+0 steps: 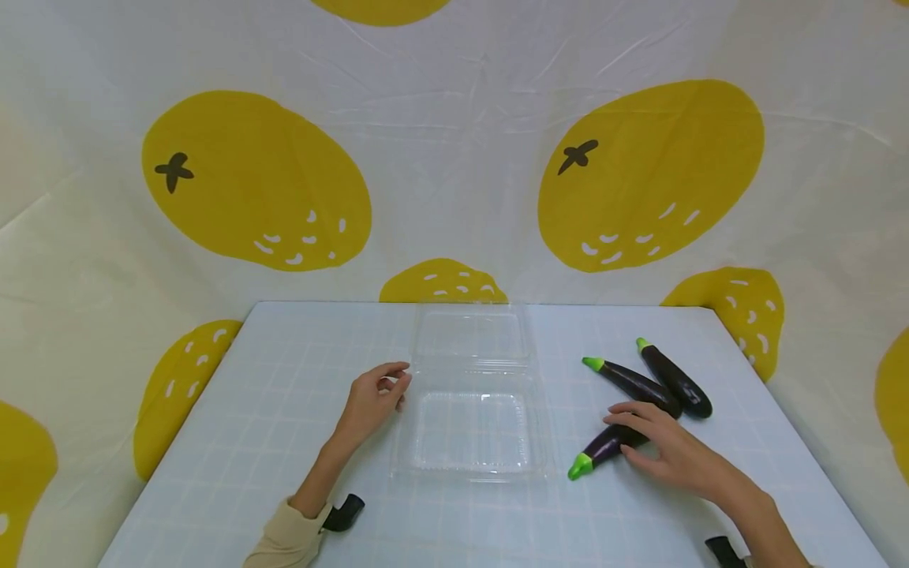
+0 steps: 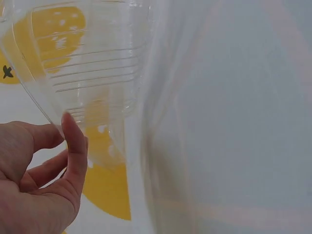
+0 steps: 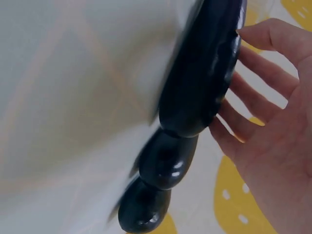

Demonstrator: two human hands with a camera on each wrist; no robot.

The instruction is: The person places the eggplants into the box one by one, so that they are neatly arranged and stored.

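An open clear plastic clamshell box [image 1: 469, 475] lies in the middle of the table, its lid folded back. My left hand [image 1: 374, 402] is at the box's left side near the hinge. In the left wrist view, its thumb and a finger pinch the rim of the clear box [image 2: 92, 73]. To the right, my right hand [image 1: 667, 450] grips the nearest eggplant [image 1: 604, 446], fingers over its far side and thumb on its near side. Two other dark eggplants with green stems, one in the middle [image 1: 632, 382] and one farthest right [image 1: 678, 379], lie just beyond that hand.
A pale checked cloth covers the table [image 1: 248, 410]. Behind it hangs a white curtain [image 1: 454, 158] printed with large yellow fruit. Black wrist camera mounts show at the left wrist [image 1: 344, 514] and the right wrist [image 1: 724, 550].
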